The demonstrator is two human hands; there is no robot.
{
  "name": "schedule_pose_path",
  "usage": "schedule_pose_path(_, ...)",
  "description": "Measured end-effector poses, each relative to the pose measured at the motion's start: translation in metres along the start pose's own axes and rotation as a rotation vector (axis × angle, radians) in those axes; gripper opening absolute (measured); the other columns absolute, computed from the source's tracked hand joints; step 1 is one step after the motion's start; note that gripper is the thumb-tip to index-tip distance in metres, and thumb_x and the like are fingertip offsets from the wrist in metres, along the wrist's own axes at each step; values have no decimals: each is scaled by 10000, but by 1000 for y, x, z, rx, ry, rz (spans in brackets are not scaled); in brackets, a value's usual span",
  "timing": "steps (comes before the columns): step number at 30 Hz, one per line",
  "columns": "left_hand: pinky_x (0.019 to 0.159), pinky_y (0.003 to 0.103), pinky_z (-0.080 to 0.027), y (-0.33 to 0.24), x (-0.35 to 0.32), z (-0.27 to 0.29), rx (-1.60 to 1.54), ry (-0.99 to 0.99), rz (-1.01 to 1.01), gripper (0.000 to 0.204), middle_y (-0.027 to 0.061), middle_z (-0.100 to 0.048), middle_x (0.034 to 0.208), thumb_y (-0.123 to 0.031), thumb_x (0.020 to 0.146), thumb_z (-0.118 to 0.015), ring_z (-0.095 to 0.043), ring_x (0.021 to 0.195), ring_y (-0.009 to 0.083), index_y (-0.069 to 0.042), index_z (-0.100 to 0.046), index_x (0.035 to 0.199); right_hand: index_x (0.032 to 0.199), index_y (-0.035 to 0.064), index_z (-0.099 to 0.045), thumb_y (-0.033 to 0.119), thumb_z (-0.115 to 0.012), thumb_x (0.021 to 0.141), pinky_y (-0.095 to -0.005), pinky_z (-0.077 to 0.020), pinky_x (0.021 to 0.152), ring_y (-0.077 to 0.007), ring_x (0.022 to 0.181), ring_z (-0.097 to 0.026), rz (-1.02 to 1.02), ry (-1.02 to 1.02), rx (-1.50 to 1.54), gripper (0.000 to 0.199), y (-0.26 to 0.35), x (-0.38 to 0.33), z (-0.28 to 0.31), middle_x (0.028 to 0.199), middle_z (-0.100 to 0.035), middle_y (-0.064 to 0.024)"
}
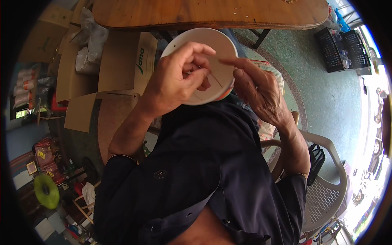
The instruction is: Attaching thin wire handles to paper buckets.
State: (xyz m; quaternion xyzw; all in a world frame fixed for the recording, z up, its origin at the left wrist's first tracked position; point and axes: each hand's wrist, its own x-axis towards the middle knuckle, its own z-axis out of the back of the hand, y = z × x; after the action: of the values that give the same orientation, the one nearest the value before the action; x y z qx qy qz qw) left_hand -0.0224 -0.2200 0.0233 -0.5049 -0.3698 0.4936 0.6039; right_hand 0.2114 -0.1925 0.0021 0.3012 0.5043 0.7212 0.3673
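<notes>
A round white bowl-shaped lid or plate [212, 41] rests on my lap against my dark blue shirt. My left hand [175, 79] hovers over its left half, fingers curled and pinched on a thin stick-like sliver [215, 79] that lies across the white surface. My right hand [255, 87] lies on the plate's right rim, its forefinger stretched left toward the left hand's fingertips. What the sliver is made of I cannot tell.
A wooden table top [212, 14] runs along the top, just beyond the plate. Flattened cardboard boxes [122, 61] lie at the left. A white plastic chair [326, 183] stands at my right, black crates [341, 47] at the upper right, a green fan [46, 191] lower left.
</notes>
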Motion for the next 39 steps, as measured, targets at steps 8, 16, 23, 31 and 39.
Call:
schedule_pose_path(8,678,263,-575,-11,2,13,-300,-24,-96,375,92,-677,1005,0,980,-643,-661,837,116,29,-537,1338,1130,31,-767,225,-759,968,-269,-489,608,-64,674,-637,-102,75,-83,252,14,0,2,717,-707,-81)
schedule_pose_path(16,676,265,-566,1,21,7,-274,-183,-123,313,51,-689,1006,-246,1069,-599,-653,862,99,4,-617,1256,1012,-13,-792,176,-755,966,-225,-517,676,-37,769,-646,-134,-103,193,199,3,-3,-9,819,-762,-24)
schedule_pose_path(23,695,276,-577,-2,6,6,128,140,-62,325,55,-730,917,-301,1032,-679,-682,836,108,13,-747,1076,1021,-20,-788,137,-751,968,-218,-522,666,-36,761,-652,-40,-166,108,170,7,-3,-16,830,-772,-43)
schedule_pose_path(31,772,283,-603,2,17,-10,-77,51,-145,183,97,-765,969,-139,1014,-689,-720,879,132,27,-754,1056,1039,-10,-773,102,-778,939,-229,-499,597,-37,679,-628,79,-214,12,150,8,-4,-18,767,-741,-44)
schedule_pose_path(39,676,256,-560,-6,35,-2,-508,357,25,197,100,-742,847,-159,1028,-666,-693,723,124,25,-735,1006,1087,-16,-658,-86,-688,868,-283,-513,640,-156,686,-637,301,-249,-161,232,38,-36,30,801,-655,-107)
